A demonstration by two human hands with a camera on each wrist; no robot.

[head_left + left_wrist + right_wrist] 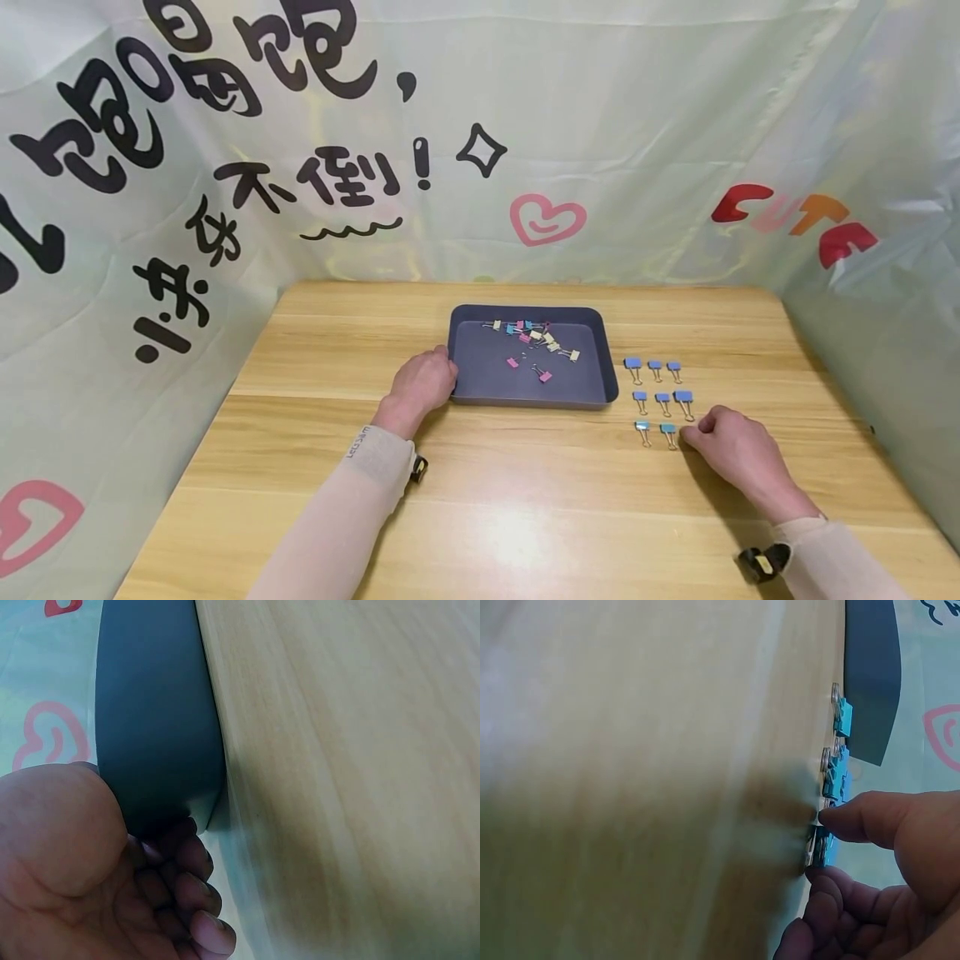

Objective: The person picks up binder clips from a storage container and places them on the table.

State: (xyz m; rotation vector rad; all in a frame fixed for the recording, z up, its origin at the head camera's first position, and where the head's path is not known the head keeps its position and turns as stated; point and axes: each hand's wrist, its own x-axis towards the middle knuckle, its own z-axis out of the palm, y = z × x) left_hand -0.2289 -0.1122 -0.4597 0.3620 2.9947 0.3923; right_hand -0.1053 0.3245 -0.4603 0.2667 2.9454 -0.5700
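A dark blue-grey tray (525,405) lies on the table with several pink, cream and teal binder clips loose inside it. At its left side my left hand (423,383) grips the wall near the front corner, fingers curled in the left wrist view. To the right of the tray, blue binder clips (662,399) form two rows of three, with two teal binder clips (667,429) in front. My right hand (738,446) is beside the right one of these. In the right wrist view its thumb and index finger pinch a teal binder clip (821,846), low at the tabletop; the head view hides it.
The wooden table (510,492) has its back edge near a pale printed curtain (637,125), which also hangs along both sides. A black wrist device (763,562) sits at the right sleeve, with another (419,468) at the left.
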